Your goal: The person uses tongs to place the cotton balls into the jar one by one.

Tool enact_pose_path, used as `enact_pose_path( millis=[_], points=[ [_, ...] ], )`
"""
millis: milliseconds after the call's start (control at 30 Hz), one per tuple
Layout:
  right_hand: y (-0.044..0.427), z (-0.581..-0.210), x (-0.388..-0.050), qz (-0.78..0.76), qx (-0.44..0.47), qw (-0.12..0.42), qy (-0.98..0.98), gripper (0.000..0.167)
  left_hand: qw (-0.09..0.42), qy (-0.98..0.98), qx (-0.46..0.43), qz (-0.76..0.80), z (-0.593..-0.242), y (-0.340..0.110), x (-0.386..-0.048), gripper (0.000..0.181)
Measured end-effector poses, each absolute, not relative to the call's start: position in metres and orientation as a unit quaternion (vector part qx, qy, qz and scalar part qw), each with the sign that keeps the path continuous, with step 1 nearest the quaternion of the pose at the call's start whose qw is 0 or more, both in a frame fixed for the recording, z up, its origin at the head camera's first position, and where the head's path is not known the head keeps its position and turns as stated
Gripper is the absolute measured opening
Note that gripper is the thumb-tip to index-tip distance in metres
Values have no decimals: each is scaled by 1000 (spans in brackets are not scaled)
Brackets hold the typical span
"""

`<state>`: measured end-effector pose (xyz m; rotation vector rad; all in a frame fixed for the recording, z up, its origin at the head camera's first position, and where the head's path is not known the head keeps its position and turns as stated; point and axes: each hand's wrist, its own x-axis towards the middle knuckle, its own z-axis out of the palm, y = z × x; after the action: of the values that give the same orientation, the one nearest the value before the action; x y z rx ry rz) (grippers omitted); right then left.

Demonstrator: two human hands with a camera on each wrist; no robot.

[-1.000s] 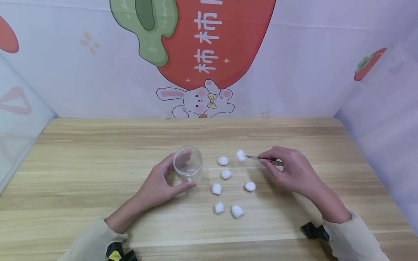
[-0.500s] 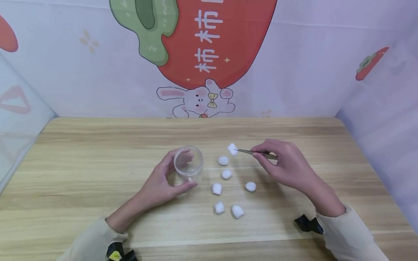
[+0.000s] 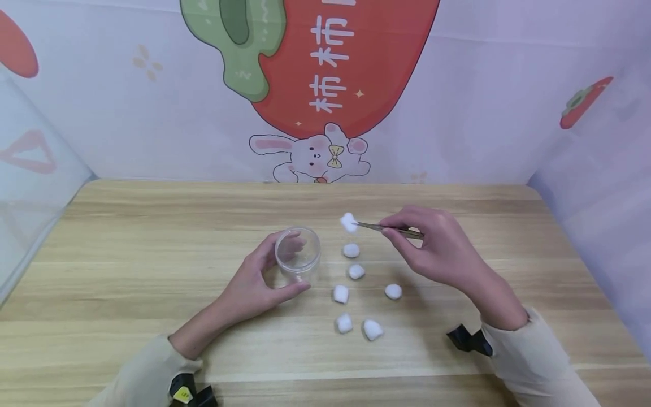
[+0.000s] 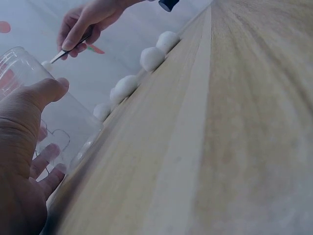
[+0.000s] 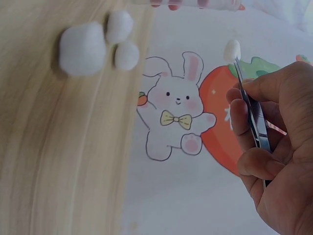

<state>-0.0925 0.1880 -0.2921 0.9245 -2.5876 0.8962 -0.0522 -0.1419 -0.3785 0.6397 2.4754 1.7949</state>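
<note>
My left hand (image 3: 254,282) curls round a clear plastic jar (image 3: 298,254) that stands upright on the table with its open mouth up. Thumb and fingers lie on opposite sides of its wall, as the left wrist view also shows. In my right hand (image 3: 434,243) is a pair of metal tweezers (image 3: 402,230), pinched between thumb and fingers. A white cotton ball (image 3: 348,222) is caught in the tweezer tips, above the table, to the right of the jar and a little beyond it. The right wrist view shows the same cotton ball (image 5: 232,50) clear of the wood.
Several loose cotton balls (image 3: 341,294) lie on the wooden table (image 3: 152,254) between the hands, one (image 3: 393,291) set apart to the right. A printed cloth (image 3: 458,113) with a rabbit and a red fruit stands along the back edge, and pale cloth (image 3: 610,215) borders the right side.
My right hand has moved left and away from me, carrying the cotton ball in the tweezers closer to the jar. The left hand and the jar have stayed in place; the view shifted slightly.
</note>
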Motion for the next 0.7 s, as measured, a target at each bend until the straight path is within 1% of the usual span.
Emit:
enact_pose_path(
  millis=[367,700],
  points=[
    [171,-282,-91,333,347,130,-867,16,7,792,208,573,-380,-141,-54,87],
    [158,-280,-86,337,367,130,-857,18,1,793,214,570,-381,-142,-53,83]
  ],
)
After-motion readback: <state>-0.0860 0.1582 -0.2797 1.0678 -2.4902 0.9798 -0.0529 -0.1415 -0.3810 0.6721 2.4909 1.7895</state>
